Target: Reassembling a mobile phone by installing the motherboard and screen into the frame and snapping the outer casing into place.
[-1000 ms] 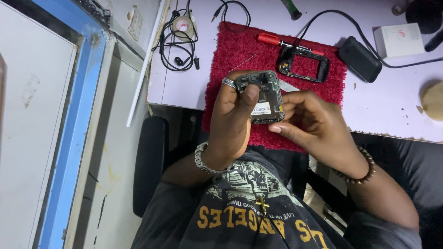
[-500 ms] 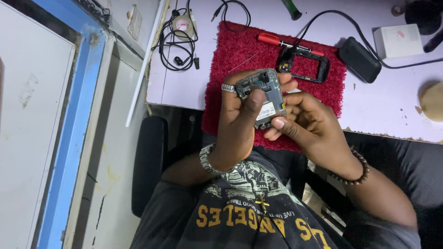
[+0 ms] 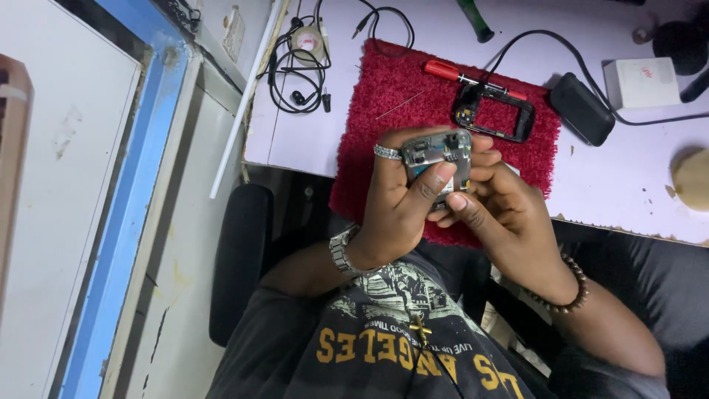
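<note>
The left hand and right hand both grasp the opened phone between them, above the red mat.

Even, fairly bright light falls on the pale desk with soft shadows under the hands (no glare); the picture is sharp centrally, slightly stretched toward edges
</note>
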